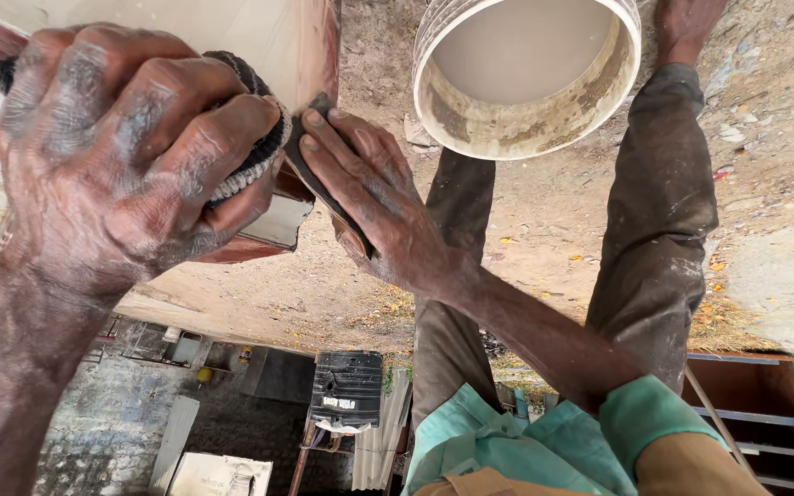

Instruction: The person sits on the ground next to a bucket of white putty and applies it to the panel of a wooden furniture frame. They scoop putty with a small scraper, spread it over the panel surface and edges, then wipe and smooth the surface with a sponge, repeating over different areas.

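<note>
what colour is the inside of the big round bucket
Off-white inside the round plastic bucket, with a tan, stained band near its rim; head view.

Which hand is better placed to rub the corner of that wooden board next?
Probably the right hand: its fingers already press a dark sheet flat against the wooden board at its corner. The left hand is clenched around a ribbed cloth on the board's face.

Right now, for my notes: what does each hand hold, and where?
Left hand bunches a dark ribbed cloth in its fist against the board; right hand pins a dark sheet flat on the board's edge.
</note>
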